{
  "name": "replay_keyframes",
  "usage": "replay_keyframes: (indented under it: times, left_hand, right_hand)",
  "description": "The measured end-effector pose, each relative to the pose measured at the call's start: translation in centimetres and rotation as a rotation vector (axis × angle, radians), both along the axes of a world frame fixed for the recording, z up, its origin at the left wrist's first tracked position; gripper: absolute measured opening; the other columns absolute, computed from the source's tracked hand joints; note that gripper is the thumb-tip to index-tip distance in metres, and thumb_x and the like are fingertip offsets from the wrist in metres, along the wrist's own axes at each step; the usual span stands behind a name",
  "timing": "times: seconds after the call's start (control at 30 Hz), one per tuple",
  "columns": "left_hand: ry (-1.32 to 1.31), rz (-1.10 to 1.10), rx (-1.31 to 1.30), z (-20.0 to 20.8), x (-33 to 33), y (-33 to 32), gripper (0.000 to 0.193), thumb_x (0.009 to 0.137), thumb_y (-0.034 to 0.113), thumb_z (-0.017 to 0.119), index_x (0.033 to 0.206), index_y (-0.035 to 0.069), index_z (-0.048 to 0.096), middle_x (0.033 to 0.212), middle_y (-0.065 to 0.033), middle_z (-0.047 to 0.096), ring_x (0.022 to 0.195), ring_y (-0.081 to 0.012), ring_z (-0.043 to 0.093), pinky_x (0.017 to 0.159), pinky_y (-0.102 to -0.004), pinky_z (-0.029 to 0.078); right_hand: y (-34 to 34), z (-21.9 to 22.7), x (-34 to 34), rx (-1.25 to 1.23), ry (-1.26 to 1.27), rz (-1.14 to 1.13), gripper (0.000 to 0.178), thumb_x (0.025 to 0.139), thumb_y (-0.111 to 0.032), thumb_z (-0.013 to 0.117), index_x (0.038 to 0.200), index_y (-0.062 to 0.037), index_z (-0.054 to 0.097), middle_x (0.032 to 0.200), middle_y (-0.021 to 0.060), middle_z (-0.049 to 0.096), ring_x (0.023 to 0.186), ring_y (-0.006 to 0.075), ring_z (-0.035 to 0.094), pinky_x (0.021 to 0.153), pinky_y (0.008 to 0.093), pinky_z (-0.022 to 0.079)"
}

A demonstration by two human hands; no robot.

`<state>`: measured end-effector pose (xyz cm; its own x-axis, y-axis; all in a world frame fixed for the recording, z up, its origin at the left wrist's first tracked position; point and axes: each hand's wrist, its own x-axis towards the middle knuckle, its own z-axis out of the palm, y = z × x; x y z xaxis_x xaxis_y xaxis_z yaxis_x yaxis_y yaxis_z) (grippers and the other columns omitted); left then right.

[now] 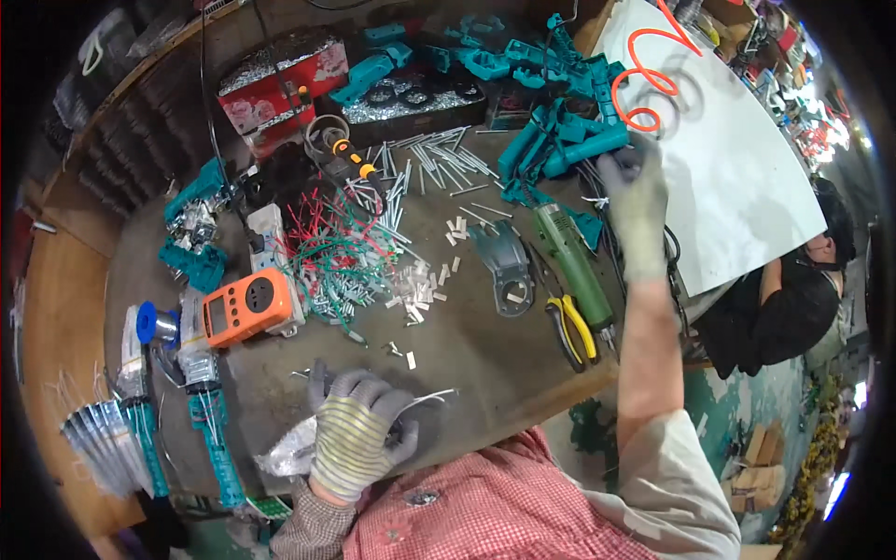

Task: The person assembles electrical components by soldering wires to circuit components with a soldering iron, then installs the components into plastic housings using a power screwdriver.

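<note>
My left hand [359, 429], in a striped grey and yellow glove, is closed at the bench's front edge. It grips a silvery sleeve-like part [291, 450], with thin white leads [431, 399] sticking out on the right. My right hand [637, 201], also gloved, reaches far right to the teal plastic housings [593, 145]. Its fingers curl beside a housing's end and the black cords [616, 233]; what they hold, if anything, is hidden. Left of that forearm lie a green electric screwdriver [571, 257], yellow-black pliers [571, 331] and a dark grey-teal plastic shell [504, 266].
Red and green wires [336, 229], small white sleeves [420, 289] and long screws [448, 159] cover the middle. An orange meter [247, 306], solder spool [157, 324] and teal heat-gun-like tools [215, 434] are left. A white board [737, 177] and another person [784, 308] are right.
</note>
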<state>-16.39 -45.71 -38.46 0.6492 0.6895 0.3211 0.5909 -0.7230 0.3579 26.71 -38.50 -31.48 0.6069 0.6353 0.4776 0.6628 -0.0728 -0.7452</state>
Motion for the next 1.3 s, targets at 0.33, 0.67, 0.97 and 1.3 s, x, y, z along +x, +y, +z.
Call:
replay_keyframes:
  times: [0.33,0.67,0.97,1.3]
  left_hand:
    - [-0.007,-0.016,-0.071,1.0,-0.7,0.0,0.057,0.078,0.045,0.082,0.129,0.020,0.072,0.134,-0.0063,0.066,0.132,-0.0340,0.059,0.125,-0.0705,0.023]
    - [-0.279,-0.054,0.110,5.1,-0.1,2.9,0.064,0.079,0.036,0.089,0.135,0.013,0.069,0.147,-0.0172,0.060,0.144,-0.0407,0.053,0.123,-0.0597,0.037]
    - [-0.751,-0.032,-0.838,5.2,1.6,2.4,0.069,0.090,0.006,0.085,0.151,0.009,0.056,0.129,-0.0161,0.074,0.109,-0.0246,0.076,0.096,-0.0393,0.062]
    - [-1.883,0.335,-1.670,2.7,-1.1,2.4,0.065,0.081,0.019,0.074,0.142,0.004,0.056,0.121,-0.0156,0.066,0.107,-0.0340,0.067,0.079,-0.0482,0.061]
  right_hand:
    - [6.8,-1.7,8.3,0.008,-0.355,-0.236,0.053,0.089,-0.025,0.076,0.140,-0.0163,0.063,0.103,0.0204,0.079,0.098,0.0405,0.076,0.088,0.0505,0.059]
    - [-4.2,4.1,-5.0,0.542,-0.484,0.474,0.041,0.083,-0.003,0.079,0.123,0.0013,0.073,0.109,0.0105,0.079,0.093,0.0244,0.077,0.080,0.0362,0.061]
    - [2.9,6.0,-11.5,-0.117,0.345,0.955,0.036,0.101,-0.032,0.072,0.120,-0.0028,0.075,0.096,0.0055,0.073,0.092,0.0133,0.070,0.083,0.0317,0.056]
    - [14.7,-7.6,-7.3,-0.560,-1.163,0.640,0.021,0.092,-0.009,0.067,0.106,-0.0077,0.082,0.102,0.0168,0.080,0.098,0.0362,0.080,0.079,0.0486,0.064]
